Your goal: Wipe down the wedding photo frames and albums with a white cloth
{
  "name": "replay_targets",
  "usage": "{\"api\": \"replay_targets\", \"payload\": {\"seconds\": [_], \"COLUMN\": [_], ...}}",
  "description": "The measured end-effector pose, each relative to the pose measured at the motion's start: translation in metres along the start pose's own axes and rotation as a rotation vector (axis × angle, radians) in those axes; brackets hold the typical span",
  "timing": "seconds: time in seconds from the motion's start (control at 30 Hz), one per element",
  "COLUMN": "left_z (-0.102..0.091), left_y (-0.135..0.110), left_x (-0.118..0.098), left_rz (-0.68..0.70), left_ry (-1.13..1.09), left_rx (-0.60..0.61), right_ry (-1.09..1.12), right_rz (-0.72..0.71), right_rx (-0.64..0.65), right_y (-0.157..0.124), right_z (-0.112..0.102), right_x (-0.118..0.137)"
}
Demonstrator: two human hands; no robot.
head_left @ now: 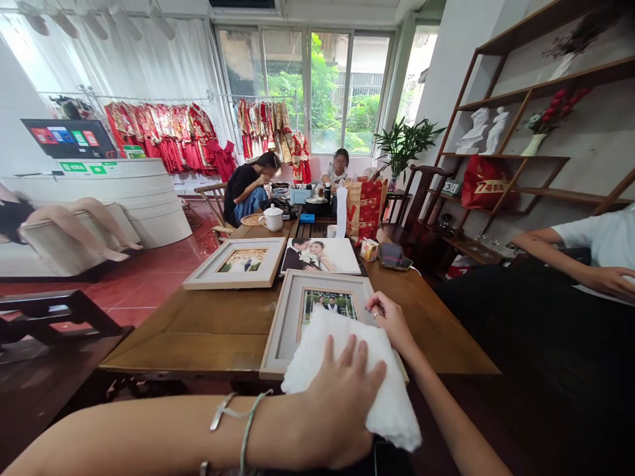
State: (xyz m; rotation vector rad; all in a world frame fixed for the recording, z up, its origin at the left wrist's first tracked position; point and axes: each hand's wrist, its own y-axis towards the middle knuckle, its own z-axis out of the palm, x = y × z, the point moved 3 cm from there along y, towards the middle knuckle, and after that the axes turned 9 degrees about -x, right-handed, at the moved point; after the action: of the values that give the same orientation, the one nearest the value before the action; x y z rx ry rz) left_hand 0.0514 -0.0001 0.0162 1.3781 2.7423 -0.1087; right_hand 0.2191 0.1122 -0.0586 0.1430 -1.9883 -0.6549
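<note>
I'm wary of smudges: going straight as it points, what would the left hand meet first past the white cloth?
Past the white cloth, the left hand would probably meet the nearer framed photo; depth is unclear.

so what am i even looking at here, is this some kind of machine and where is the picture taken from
No machine: these are a person's two bare hands, in one picture from a camera worn on the head, looking forward and down. On the wooden table lie a near frame, a far frame and a wedding photo panel; a lidded white cup stands farther off. The left hand is spread on a white cloth, which covers part of the near frame. The right hand is at that frame's right edge; how firmly it grips is unclear.
</note>
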Motion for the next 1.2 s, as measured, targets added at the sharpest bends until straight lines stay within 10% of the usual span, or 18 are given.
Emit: {"api": "replay_targets", "payload": {"seconds": [0.37,0.6,0.9,1.2], "left_z": [0.018,0.009,0.002,-0.002], "left_y": [0.053,0.095,0.13,0.069], "left_x": [0.079,0.129,0.131,0.093], "left_rz": [-0.279,-0.204,0.126,-0.015], "left_ry": [0.359,0.394,0.273,0.267], "left_rx": [-0.228,-0.349,-0.234,-0.18], "right_ry": [-0.065,-0.101,-0.179,-0.245], "right_rz": [-0.042,-0.164,-0.199,-0.215], "right_rx": [0.011,0.121,0.133,0.205], "right_y": [-0.001,0.0,0.002,-0.002], "right_z": [-0.002,0.0,0.0,0.009], "right_x": [0.006,0.015,0.016,0.013]}}
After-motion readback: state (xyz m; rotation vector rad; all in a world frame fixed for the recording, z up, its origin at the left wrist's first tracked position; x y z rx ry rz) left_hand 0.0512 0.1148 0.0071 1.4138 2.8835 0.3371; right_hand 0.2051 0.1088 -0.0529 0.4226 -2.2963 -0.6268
